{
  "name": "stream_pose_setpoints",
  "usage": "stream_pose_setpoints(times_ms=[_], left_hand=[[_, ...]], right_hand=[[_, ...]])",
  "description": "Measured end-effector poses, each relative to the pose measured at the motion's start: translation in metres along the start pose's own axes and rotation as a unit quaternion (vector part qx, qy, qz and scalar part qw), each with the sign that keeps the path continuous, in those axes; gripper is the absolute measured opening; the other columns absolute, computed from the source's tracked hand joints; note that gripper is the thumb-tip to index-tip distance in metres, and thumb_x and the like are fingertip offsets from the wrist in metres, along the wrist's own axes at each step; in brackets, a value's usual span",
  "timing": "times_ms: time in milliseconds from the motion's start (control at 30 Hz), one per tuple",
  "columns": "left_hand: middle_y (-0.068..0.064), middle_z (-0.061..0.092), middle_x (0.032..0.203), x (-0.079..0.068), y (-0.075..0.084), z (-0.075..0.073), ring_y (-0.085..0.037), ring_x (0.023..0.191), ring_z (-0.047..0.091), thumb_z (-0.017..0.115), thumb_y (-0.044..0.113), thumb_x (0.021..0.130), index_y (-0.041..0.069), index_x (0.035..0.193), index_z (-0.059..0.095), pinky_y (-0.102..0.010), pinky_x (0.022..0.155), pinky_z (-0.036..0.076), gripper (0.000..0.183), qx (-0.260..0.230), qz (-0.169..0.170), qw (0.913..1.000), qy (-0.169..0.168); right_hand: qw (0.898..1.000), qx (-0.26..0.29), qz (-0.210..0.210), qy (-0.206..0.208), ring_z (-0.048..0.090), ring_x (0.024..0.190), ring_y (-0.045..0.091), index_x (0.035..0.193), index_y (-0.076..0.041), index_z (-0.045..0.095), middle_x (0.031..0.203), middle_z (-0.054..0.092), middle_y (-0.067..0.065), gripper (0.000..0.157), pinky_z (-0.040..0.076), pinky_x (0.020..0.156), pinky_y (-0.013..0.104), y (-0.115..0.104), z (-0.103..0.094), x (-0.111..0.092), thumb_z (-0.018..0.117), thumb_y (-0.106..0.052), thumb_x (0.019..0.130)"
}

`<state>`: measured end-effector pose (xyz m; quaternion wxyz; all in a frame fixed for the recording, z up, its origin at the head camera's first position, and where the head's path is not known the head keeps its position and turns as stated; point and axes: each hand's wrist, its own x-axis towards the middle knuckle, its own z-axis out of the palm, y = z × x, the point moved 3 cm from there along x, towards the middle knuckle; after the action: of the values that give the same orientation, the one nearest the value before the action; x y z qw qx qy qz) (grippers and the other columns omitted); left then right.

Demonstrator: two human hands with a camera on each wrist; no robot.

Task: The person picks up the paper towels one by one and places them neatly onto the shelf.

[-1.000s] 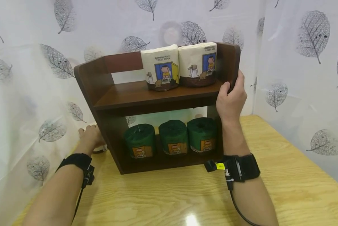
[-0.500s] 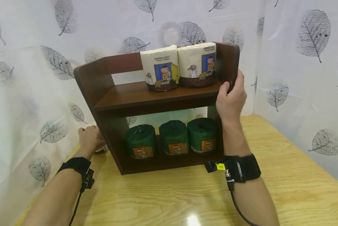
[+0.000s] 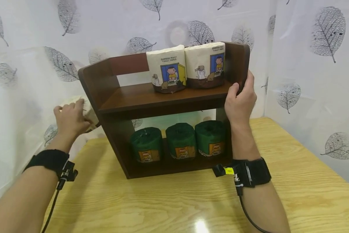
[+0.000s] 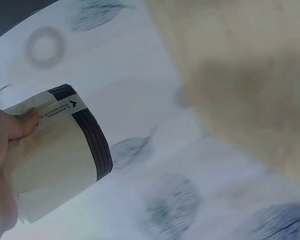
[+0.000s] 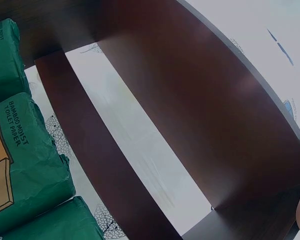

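Observation:
A dark brown two-tier shelf (image 3: 127, 97) appears in the middle of the head view. My right hand (image 3: 240, 105) grips its right side panel at the upper board. To the left of the shelf, my left hand (image 3: 70, 119) holds a cream toilet paper roll (image 4: 60, 150) above the table, thumb pressed on its wrapper in the left wrist view. The shelf's left panel partly hides this roll in the head view. Two cream toilet paper rolls (image 3: 168, 69) stand side by side toward the right of the upper tier. Three green-wrapped toilet paper rolls (image 3: 180, 140) occupy the lower tier.
Beneath everything lies a light wood-grain table (image 3: 162, 204). A white curtain (image 3: 302, 81) with leaf prints hangs behind and along both sides. Black straps with small cameras and cables are on both wrists, such as the right strap (image 3: 257, 173).
My left hand has risen and moved left from beside the shelf's lower left, bringing up the cream toilet paper roll. The right hand keeps its grip, and the shelf stays nearly still.

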<state>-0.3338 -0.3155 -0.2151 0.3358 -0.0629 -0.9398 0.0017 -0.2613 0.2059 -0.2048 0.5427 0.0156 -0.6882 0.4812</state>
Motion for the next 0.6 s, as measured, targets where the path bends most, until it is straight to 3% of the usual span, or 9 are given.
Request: stream_pose_setpoints(times_ms=[200,367,500,600], left_hand=[[-0.033,0.048,0.114,0.019,0.006,-0.059,-0.049,0.1,0.04,0.073,0.018,0.058,0.005,0.137,0.035,-0.062,0.094,0.017,0.089,-0.002,-0.003,0.9984,0.057],[-0.029,0.05,0.117,0.029,0.019,-0.103,-0.047,0.104,0.04,0.076,0.018,0.056,0.008,0.137,0.038,-0.061,0.096,0.015,0.09,0.018,0.043,0.9922,0.116],[-0.027,0.053,0.113,0.033,0.029,-0.133,-0.046,0.101,0.043,0.074,0.016,0.058,0.01,0.134,0.042,-0.061,0.098,0.014,0.084,0.029,0.091,0.9791,0.18],[-0.026,0.054,0.109,0.036,0.036,-0.152,-0.046,0.099,0.045,0.072,0.011,0.059,0.011,0.132,0.044,-0.06,0.097,0.016,0.078,0.031,0.132,0.9629,0.233]], right_hand=[[1.0,-0.003,0.003,0.004,0.049,0.108,-0.001,0.133,-0.018,0.042,0.126,0.055,-0.005,0.042,0.038,0.093,0.022,0.0,-0.001,-0.001,0.041,-0.021,0.091],[1.0,-0.005,0.005,0.003,0.049,0.108,0.0,0.134,-0.018,0.042,0.126,0.055,-0.005,0.042,0.038,0.093,0.022,-0.001,-0.002,-0.001,0.041,-0.022,0.092],[1.0,-0.005,0.006,0.002,0.049,0.108,0.0,0.134,-0.018,0.042,0.126,0.055,-0.004,0.042,0.039,0.093,0.022,-0.001,-0.001,-0.001,0.04,-0.022,0.092],[1.0,-0.002,0.008,-0.001,0.05,0.108,0.001,0.134,-0.019,0.042,0.126,0.055,-0.004,0.042,0.039,0.094,0.022,-0.001,0.0,-0.001,0.04,-0.022,0.092]])
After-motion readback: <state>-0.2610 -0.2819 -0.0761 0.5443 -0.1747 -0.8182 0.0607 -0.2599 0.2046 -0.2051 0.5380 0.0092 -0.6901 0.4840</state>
